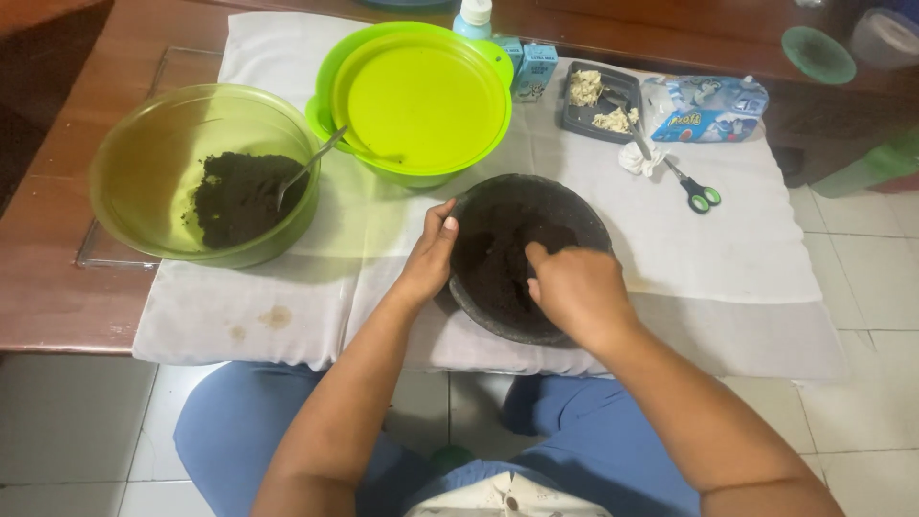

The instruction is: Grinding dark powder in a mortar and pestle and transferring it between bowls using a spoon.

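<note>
A round black pan (574, 205) sits on the white cloth (728, 258) at the table's near edge, lined with dark crumbs (488, 268). My left hand (429, 257) grips the pan's left rim, thumb over the edge. My right hand (574, 287) is inside the pan with its fingers curled down onto the crumb layer; what lies under the fingers is hidden.
A green translucent bowl (144, 163) with dark crumbs and a spoon (306, 168) stands at the left. A lime bowl with a lid (421, 96) is behind the pan. A black tray (598, 101), a blue packet (704, 107), scissors (697, 190) and small cartons (536, 67) lie at the back right.
</note>
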